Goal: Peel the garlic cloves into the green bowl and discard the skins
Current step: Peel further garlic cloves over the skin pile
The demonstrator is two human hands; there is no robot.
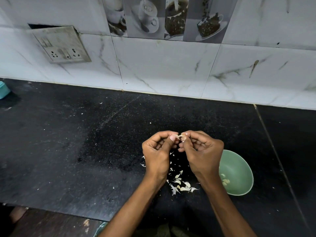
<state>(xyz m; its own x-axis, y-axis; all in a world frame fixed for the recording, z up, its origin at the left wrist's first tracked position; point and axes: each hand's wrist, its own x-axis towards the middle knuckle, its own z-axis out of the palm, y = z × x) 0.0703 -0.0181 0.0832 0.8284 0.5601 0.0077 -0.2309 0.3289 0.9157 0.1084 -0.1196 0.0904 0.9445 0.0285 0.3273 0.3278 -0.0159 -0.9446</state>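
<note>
Above the black counter, my left hand (159, 151) and my right hand (200, 151) meet at the fingertips. Together they pinch one small garlic clove (178, 136); a thin strip of its skin shows between the thumbs. The green bowl (239, 166) sits on the counter just right of my right wrist, which covers part of its left rim. A few peeled cloves (224, 180) lie inside the bowl. Loose garlic skins (181, 183) are scattered on the counter below and between my wrists.
The black counter (85, 151) runs back to a white tiled wall with a switch and socket plate (63, 45) at upper left. A teal object (4, 90) shows at the far left edge. A seam in the counter (273, 151) passes right of the bowl.
</note>
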